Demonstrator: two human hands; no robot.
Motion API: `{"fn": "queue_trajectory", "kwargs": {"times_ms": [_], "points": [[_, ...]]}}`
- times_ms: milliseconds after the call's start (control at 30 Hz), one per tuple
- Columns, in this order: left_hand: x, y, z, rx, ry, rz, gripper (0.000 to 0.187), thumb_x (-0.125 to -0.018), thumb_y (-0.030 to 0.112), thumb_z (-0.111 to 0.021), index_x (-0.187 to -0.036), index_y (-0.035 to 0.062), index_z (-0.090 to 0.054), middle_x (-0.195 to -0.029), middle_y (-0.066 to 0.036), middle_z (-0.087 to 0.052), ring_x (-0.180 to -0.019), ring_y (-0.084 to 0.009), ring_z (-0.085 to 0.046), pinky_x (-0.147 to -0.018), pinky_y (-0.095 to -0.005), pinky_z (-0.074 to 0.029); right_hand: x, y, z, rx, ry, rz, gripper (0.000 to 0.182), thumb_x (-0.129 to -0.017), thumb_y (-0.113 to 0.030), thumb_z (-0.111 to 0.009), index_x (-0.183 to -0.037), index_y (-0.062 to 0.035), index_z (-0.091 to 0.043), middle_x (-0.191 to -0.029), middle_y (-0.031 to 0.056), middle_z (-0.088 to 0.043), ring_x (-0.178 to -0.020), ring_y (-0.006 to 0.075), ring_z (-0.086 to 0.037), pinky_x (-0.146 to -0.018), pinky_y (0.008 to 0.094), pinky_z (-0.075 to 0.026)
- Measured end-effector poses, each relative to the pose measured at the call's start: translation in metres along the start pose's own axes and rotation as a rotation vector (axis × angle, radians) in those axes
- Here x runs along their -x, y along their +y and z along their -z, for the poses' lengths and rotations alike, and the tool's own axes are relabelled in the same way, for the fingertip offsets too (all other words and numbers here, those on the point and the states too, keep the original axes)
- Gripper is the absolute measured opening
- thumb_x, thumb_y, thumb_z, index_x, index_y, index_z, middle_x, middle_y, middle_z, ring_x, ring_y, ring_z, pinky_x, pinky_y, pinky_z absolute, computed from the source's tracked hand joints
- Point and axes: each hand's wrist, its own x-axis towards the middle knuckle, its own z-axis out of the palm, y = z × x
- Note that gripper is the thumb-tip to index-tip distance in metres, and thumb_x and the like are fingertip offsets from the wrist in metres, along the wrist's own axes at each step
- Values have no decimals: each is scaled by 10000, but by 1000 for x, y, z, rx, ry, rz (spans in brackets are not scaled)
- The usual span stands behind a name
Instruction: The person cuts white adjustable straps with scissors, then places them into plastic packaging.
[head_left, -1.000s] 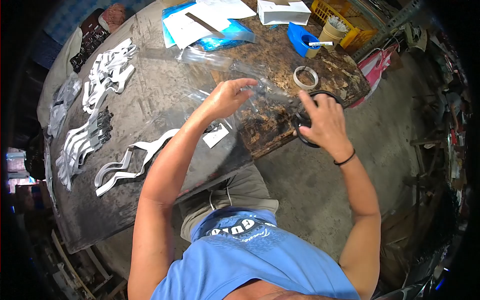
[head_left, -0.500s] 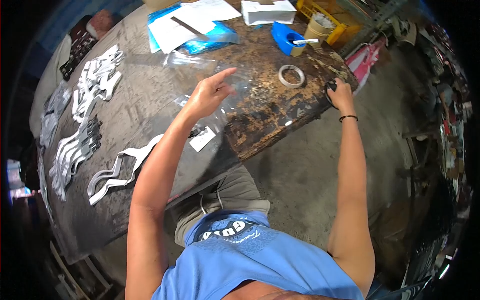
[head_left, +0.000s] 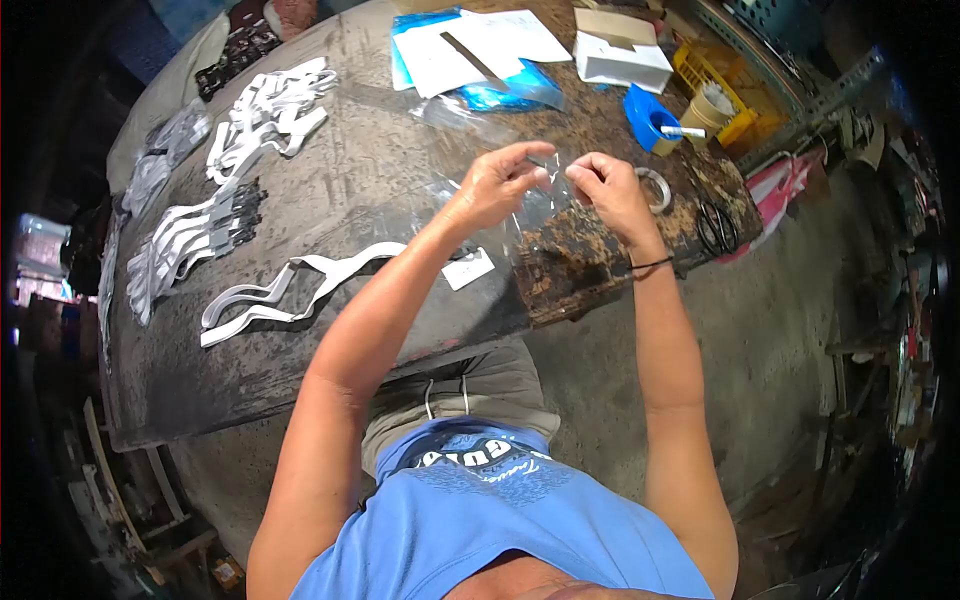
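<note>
Over the table's middle, my left hand (head_left: 500, 187) is closed in a pinch on the edge of a clear plastic bag (head_left: 535, 200). My right hand (head_left: 612, 195) faces it, thumb and fingertips pressed together at the bag's other side; the exact grip is hard to make out. Black-handled scissors (head_left: 716, 230) lie by the table's right edge, apart from my right hand. A roll of tape (head_left: 655, 190) sits partly hidden behind that hand. Below my left wrist, a white elastic strap (head_left: 335, 270) lies with a white tag (head_left: 468, 269) at its end.
On the left are bundled white straps (head_left: 270, 110) and more straps with black clips (head_left: 195, 240). Papers (head_left: 430, 60) on blue plastic packs (head_left: 510, 95), a white box (head_left: 622, 60), a blue holder with a marker (head_left: 648, 118) and a tan cup (head_left: 708, 108) stand at the back.
My right hand has left the scissors at the table's right edge and come left to the plastic beside my left hand. The view has shifted, and my left hand's fingers have drawn in.
</note>
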Motion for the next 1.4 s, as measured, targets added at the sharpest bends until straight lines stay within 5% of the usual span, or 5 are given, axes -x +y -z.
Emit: {"fn": "queue_trajectory", "kwargs": {"times_ms": [500, 867, 1167, 1233, 1400], "points": [[15, 11, -7, -349, 653, -595, 243, -890, 233, -635, -835, -4, -614, -1024, -151, -574, -973, -260, -569, -832, -356, -462, 31, -43, -5, 423, 307, 404, 114, -906, -107, -572, -858, -5, -587, -810, 122, -576, -740, 269, -553, -680, 353, -436], [196, 177, -21, 796, -52, -1360, 270, -924, 133, -590, -1056, -89, -670, -784, -147, -592, -565, -216, -581, -485, -311, -470, 13, -50, -31, 360, 320, 362, 159, -943, -136, -559, -880, 10, -557, -830, 83, -549, -751, 196, -515, -713, 321, -436], [247, 164, 43, 792, -310, -1165, 216, -851, 87, -585, -1019, 11, -698, -869, -129, -620, -721, -261, -589, -637, -348, -483, -31, -129, -64, 522, 336, 597, 166, -965, -151, -531, -951, 10, -573, -901, 98, -558, -832, 212, -537, -777, 331, -437], [249, 157, 57, 611, -71, -1273, 234, -902, 197, -575, -799, 16, -681, -777, -157, -620, -522, -237, -541, -446, -359, -408, -36, -173, -82, 552, 299, 668, 134, -961, -136, -549, -964, -9, -592, -910, 92, -569, -845, 206, -547, -779, 327, -450], [208, 102, 121, -433, 898, -932, 755, -840, 517, -658, -1347, 1, -442, -1273, -188, -500, -1178, -301, -467, -1007, -408, -380, -61, -284, -118, 796, 216, 1305, 118, -898, -69, -609, -1013, -53, -632, -904, 93, -565, -862, 235, -564, -765, 347, -459]]}}
